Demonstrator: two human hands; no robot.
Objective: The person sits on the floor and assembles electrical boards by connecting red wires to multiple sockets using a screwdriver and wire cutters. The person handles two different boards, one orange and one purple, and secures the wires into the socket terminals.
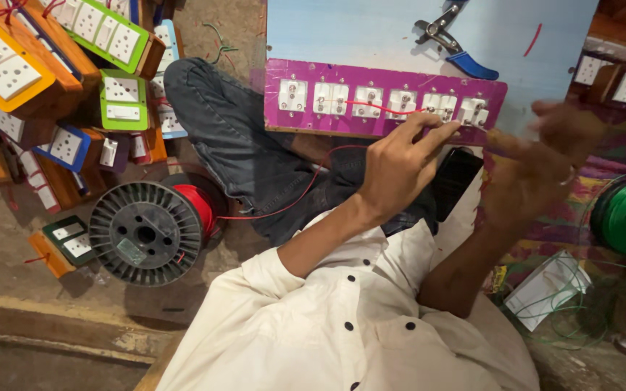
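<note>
- Purple switch panel point(385, 101) lying back-up across the lap, against a pale blue board point(371, 32).
- Spool of red wire point(155, 230) on the floor, well left.
- Left hand point(400, 163) pinching red wire point(385, 109) at the panel's terminals.
- Right hand point(537, 163) blurred beside the panel's right end; grip impossible to tell.
- Pliers point(449, 38) on the board.

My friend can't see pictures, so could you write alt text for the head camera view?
A person's left hand touches a red wire on a purple panel of white sockets; the blurred right hand is beside it. A wire spool and pliers lie nearby.
</note>
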